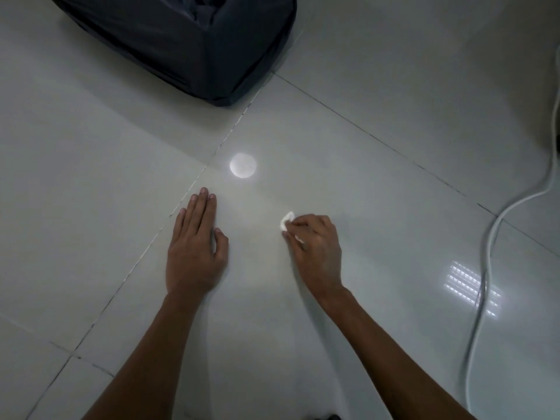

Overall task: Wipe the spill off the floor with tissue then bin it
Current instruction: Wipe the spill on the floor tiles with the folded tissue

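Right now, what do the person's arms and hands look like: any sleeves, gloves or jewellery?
Both forearms are bare up to the frame edge, with no sleeves in view. The left hand and right hand wear no gloves, and no rings, watch or bands show. The fingers look unmarked.

Two bare forearms enter from the lower edge, each ending in a bare hand: left hand (pixel 195 253), right hand (pixel 315 253). No sleeves, gloves, rings or watch are visible on either.
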Demonstrator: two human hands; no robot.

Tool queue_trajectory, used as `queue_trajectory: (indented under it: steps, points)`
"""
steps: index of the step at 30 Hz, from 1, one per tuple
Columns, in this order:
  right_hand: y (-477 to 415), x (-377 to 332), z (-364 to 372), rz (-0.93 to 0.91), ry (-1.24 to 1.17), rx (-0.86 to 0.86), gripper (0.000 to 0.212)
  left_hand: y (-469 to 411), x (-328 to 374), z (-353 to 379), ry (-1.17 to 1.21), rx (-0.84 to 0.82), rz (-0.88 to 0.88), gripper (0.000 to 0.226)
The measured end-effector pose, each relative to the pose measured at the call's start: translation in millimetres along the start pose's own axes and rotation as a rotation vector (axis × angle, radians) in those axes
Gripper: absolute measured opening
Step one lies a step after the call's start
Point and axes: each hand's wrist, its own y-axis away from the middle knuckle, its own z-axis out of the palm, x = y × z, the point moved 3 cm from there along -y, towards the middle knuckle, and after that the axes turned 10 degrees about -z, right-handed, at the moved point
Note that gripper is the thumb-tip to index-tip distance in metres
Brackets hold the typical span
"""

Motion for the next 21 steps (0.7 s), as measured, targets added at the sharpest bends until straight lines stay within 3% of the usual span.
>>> queue_trajectory:
  steps: [2, 5, 10, 14, 17, 21]
  points:
    - [27.9, -5.9, -6.7, -0.076, 0.000, -0.047, 0.007, 0.2, 0.4, -1.1, 0.004, 0.006, 0.001, 0.066]
    - [52.6, 13.1, -24.7, -0.006, -0.012, -0.089, 0.012, 1.0, 0.0, 1.2, 0.005, 0.014, -0.003, 0.066]
    - [7.9, 31.9, -19.6, 0.097, -0.009, 0.004, 0.011, -1.0, -1.3, 1.9, 0.003, 0.036, 0.003, 0.066]
    - [6.5, -10.1, 11.8, 0.008, -0.100, -0.211, 0.036, -0.6, -1.4, 2.1, -0.012, 0.005, 0.007, 0.067]
    - [47.4, -22.8, -1.8, -0.093, -0.009, -0.242, 0.026, 0.4, -1.3, 1.6, -0.011, 0.010, 0.002, 0.067]
    - [46.7, 22.5, -34.5, 0.061, 0.022, -0.124, 0.013, 1.1, -1.2, 2.4, -0.004, 0.018, -0.005, 0.066]
